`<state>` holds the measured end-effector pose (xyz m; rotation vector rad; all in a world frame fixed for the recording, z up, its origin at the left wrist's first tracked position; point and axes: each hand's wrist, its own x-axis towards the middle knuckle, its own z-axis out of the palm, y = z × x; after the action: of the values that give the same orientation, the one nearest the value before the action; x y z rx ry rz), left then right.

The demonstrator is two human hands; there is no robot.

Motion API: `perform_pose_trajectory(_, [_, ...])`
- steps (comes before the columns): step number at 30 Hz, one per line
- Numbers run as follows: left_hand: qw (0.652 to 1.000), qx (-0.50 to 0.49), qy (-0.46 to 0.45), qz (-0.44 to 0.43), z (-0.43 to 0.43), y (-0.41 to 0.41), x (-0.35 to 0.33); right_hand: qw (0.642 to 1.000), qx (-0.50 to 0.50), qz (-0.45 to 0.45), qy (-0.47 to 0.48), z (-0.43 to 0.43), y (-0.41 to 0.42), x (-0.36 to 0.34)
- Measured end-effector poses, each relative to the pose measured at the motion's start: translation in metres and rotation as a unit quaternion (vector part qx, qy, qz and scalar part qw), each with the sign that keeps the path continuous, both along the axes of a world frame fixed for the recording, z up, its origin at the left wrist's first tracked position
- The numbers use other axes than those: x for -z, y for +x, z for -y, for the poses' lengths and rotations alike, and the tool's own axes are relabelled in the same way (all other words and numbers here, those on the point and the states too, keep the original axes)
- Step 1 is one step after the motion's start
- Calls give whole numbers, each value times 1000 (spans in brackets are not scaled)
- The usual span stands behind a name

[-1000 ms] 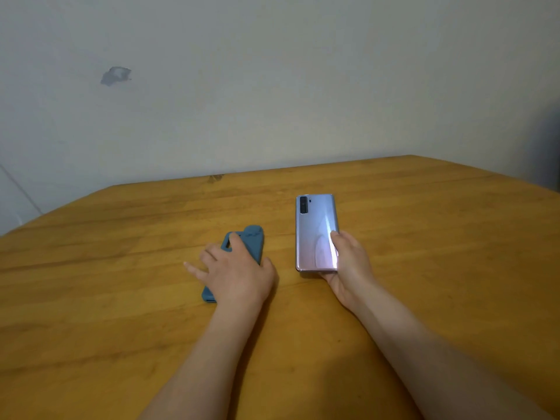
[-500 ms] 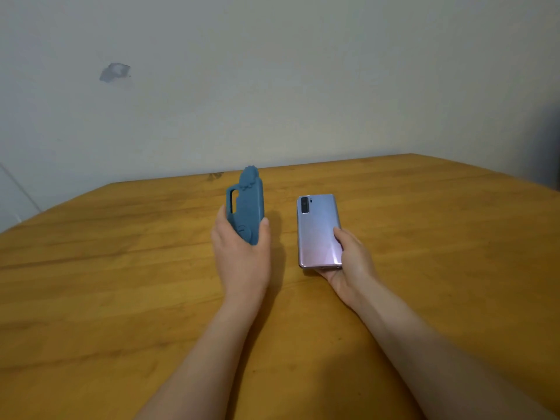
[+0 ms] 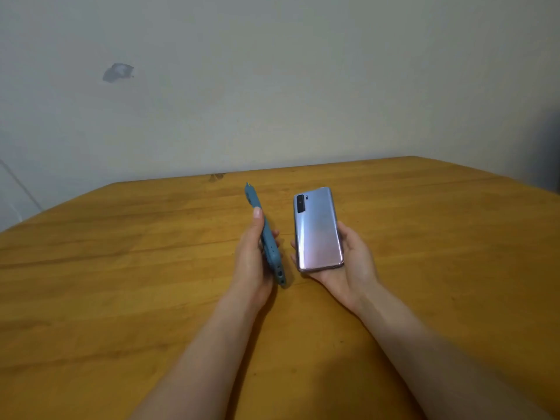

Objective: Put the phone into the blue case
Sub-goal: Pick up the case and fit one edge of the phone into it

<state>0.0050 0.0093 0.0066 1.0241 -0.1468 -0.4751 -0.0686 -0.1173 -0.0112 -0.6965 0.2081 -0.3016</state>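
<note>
1. So, the right hand [image 3: 348,268] cradles the phone [image 3: 318,231] back side up, fingers curled round its edges, with the worktop [image 3: 121,268] beneath the phone.
2. Left hand [image 3: 254,259] grips the blue case [image 3: 266,241] edge-on, just left of the phone, not touching it.
3. Phone's camera strip sits at its far end.

Between the left hand [image 3: 253,265] and the right hand [image 3: 351,268] only a narrow gap separates the blue case [image 3: 269,244] from the phone [image 3: 318,231]. Wide bench [image 3: 121,268] surface spreads outward of both hands; the wall [image 3: 272,86] stands ahead.
</note>
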Motion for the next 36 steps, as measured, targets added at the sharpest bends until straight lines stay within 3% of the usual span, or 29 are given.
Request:
perform_pose_trajectory(4, [999,40,2,-9,0,-2,0,999,-33,4,-13,-1,-1,2])
perform_pose_trajectory(12, [991,61,25,113,4,-6,5,998,-30,12,-49,-5,-2,2])
perform_pose_trajectory(25, [988,45,68,133,8,-9,8,987,-23,33,-154,-11,-6,-3])
perform_pose_trajectory(36, [989,32,70,124,14,-10,7,982,-21,22,-186,-16,-8,-4])
